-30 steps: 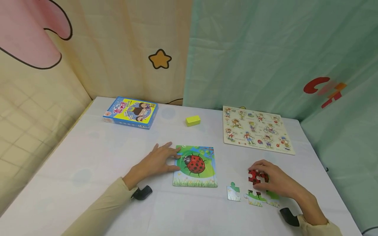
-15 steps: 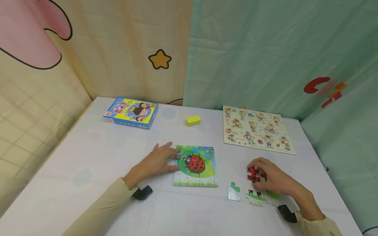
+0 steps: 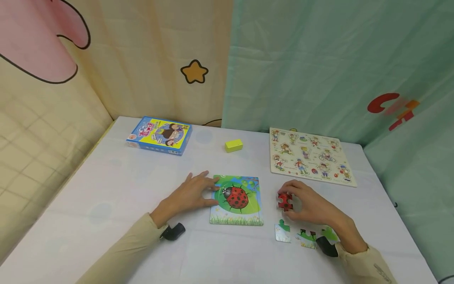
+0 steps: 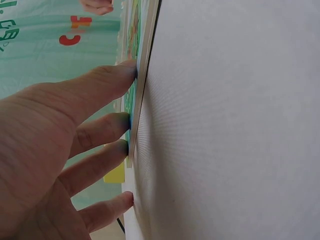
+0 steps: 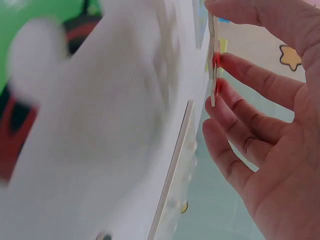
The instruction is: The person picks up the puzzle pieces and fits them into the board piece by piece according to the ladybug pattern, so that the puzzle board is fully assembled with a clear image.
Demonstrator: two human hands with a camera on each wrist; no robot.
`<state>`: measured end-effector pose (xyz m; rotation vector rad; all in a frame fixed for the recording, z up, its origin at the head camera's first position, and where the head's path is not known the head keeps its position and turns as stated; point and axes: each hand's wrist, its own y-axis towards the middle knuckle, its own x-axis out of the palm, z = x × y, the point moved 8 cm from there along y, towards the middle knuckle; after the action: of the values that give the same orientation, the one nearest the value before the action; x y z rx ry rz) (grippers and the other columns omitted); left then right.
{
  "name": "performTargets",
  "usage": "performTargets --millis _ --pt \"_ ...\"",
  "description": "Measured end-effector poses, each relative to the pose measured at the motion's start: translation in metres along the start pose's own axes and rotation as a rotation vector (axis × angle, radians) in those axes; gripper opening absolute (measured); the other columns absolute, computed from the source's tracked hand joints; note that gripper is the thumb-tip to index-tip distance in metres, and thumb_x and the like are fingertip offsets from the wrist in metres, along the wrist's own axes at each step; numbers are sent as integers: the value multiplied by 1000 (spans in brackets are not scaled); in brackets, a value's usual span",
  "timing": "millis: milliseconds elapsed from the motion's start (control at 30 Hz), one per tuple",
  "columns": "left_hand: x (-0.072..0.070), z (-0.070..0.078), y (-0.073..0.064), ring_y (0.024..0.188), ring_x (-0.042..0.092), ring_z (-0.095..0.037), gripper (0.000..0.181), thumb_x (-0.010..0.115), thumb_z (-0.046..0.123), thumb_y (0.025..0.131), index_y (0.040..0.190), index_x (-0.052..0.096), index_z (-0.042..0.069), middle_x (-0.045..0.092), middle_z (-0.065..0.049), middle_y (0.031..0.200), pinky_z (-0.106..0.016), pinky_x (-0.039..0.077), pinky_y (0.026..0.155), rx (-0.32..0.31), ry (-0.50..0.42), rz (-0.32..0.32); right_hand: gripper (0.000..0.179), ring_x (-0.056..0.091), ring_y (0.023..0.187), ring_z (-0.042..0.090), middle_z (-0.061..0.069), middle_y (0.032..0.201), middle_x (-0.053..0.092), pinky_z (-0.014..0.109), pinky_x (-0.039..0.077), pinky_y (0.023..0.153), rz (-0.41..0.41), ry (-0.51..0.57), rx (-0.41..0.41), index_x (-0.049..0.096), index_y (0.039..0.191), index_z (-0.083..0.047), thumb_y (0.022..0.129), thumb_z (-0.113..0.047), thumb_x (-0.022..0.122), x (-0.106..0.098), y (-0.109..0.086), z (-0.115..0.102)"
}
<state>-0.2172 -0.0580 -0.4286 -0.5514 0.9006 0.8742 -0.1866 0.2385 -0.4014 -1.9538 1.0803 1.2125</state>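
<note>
- Here's the table (image 3: 106, 177), white-covered and printed with faint, pale round spots, its surface finely textured in the left wrist view.
- Fabric rises behind it: a cream curtain (image 3: 142, 59) in soft vertical folds carrying an outlined orange star (image 3: 194, 71), meeting a green curtain (image 3: 312, 71) at a straight seam.
- Far left on the table, a glossy blue-and-yellow box (image 3: 159, 135); near the middle, a small yellow block (image 3: 233, 145), smooth and rectangular.
- Back right lies a pale, flat figure board (image 3: 308, 156), covered in little printed children.
- Front and centre, the square ladybug puzzle (image 3: 237, 201) lies flat, glossy, with a pale, thick edge.
- The left hand (image 3: 189, 194) has its fingers spread, thumb and fingertips touching the puzzle's left side.
- And the right hand (image 3: 308, 203) pinches a thin, knobbed red-and-black piece (image 3: 285, 202) between thumb and fingers, to the right of the ladybug puzzle, apart from it.
- Below that hand, loose pieces: a pale corner piece (image 3: 282, 232), a green-and-black piece (image 3: 307, 238) beside it, and a green piece (image 3: 330, 233) partly hidden by the black wrist mount (image 3: 327, 247).
</note>
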Motion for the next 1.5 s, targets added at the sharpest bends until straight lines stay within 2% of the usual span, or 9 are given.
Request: performTargets --millis 300,600,1067,1233,1500 --pt "0 1 0 151 28 -38 46 81 40 83 122 72 16 53 0 150 -76 13 114 -6 -3 0 47 54 121 21 -1 132 56 46 51 100 -13 10 -94 66 126 -15 82 -24 81 6 27 -36" --pt "0 1 0 151 28 -38 47 81 40 83 122 72 16 53 0 150 -76 12 114 2 -10 7 46 53 126 24 3 135 56 46 49 102 -29 25 -163 67 127 -12 83 -23 78 17 48 -60" --pt "-2 3 1 151 27 -38 46 80 39 84 123 72 16 53 -1 149 -76 12 114 4 -4 -4 44 53 129 28 6 134 61 47 45 109 -112 31 -203 68 125 -8 86 -24 79 40 70 -87" --pt "-1 2 1 151 27 -38 46 80 40 84 123 72 16 53 0 150 -76 12 114 1 -4 -9 42 53 129 28 6 133 63 46 45 110 -114 -4 -207 70 123 -8 86 -25 78 44 76 -96" --pt "-1 2 1 151 26 -37 46 80 40 84 123 72 16 52 0 151 -75 12 115 -11 -8 -15 44 54 131 33 9 135 64 51 40 114 -118 -31 -197 71 124 -6 86 -28 78 49 82 -104"
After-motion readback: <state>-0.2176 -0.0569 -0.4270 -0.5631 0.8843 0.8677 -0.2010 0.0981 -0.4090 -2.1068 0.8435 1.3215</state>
